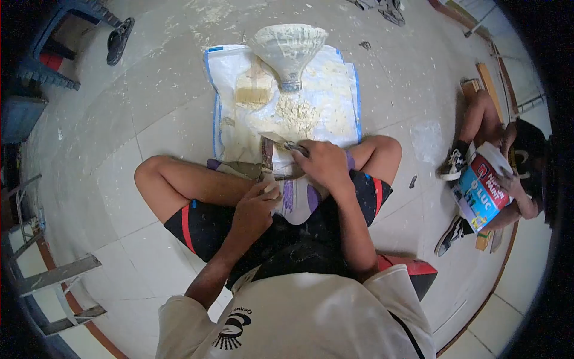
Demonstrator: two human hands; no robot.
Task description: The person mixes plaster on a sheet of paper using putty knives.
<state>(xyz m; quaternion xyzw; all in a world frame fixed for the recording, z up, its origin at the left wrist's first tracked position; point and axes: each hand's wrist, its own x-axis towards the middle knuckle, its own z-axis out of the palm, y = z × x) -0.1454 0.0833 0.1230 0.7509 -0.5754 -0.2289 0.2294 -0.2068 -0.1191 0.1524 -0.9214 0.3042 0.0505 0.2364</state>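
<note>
I sit cross-legged on a tiled floor. My left hand (258, 202) grips a putty-smeared scraper (267, 157) by its lower end, holding it upright over my feet. My right hand (321, 163) holds a second thin metal blade (292, 145) laid across the scraper's top. Just beyond my hands lies a white plastic sack (230, 72) spread flat, carrying a heap of pale putty (298, 112), a putty-caked wooden block (253, 90) and a crusted funnel-shaped container (288, 48) standing on its narrow end.
At right, another person sits on the floor holding a paint bucket (481, 191) between their legs. A black sandal (118, 40) and a blue stool (42, 42) are at upper left. A metal ladder (51, 278) lies at lower left.
</note>
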